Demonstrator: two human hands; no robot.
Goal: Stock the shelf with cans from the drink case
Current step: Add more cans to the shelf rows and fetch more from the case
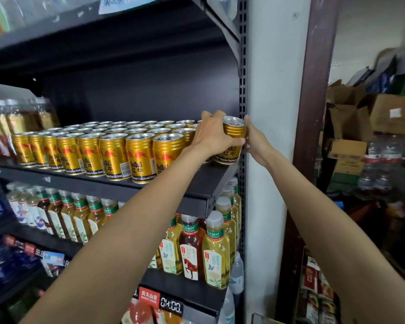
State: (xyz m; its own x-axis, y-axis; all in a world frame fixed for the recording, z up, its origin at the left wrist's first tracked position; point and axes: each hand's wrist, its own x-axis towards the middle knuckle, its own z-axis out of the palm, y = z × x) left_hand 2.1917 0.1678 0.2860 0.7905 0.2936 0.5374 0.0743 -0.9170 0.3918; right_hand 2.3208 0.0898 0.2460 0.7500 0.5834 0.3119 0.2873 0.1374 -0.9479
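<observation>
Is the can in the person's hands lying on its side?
No, the gold can stands upright at the shelf's right end, between the left hand and right hand.

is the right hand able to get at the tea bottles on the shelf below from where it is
Probably yes, but not right now. The right hand is up against the gold can at the shelf's end. The tea bottles stand at the open front edge below, with nothing in front of them.
</observation>
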